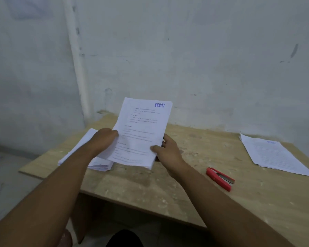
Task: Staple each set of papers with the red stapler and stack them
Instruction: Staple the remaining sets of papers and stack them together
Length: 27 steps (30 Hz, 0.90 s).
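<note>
Both hands hold one set of printed papers (143, 129) tilted up above the wooden table (150, 182); a blue stamp shows upside down near its top edge. My left hand (103, 139) grips its left edge and my right hand (168, 150) pinches its lower right corner. A thick pile of papers (75, 150) lies on the table under my left forearm, partly hidden. The red stapler (220, 178) lies flat on the table to the right of my right forearm, apart from both hands. Another set of papers (275, 154) lies at the table's far right.
A pale wall (185, 59) with a white pipe (77, 56) stands right behind the table. The table's front edge runs diagonally below my arms, with grey floor (7, 175) to the left.
</note>
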Available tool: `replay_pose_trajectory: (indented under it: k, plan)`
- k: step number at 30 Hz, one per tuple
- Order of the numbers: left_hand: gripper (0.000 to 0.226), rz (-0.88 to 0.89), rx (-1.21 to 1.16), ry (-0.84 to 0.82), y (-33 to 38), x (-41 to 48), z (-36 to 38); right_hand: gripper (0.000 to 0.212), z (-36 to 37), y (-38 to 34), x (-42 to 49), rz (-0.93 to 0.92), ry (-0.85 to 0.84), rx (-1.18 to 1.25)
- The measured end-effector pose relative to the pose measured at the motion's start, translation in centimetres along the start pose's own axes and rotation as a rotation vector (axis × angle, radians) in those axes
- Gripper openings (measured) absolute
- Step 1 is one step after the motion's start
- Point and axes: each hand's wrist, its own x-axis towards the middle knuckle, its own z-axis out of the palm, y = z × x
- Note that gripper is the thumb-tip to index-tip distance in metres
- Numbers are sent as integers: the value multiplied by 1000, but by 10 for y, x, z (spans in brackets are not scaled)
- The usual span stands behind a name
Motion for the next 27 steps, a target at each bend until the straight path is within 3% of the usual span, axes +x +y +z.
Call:
replay_pose_trajectory:
  k: [7,12,15,22,27]
  plan:
    - [24,-9,183,205,-82,33,-52,29,97,12,70,259,-78,45]
    - [20,4,384,304,-139,48,-69,46,146,35,85,220,-64,-331]
    - [22,4,413,287,-167,62,-68,19,161,50,89,164,-107,-541]
    - [67,-154,535,158,-195,79,-57,27,175,79,102,102,-106,-736]
    - [70,-121,448,168,-192,79,-56,28,168,76,105,101,-140,-724]
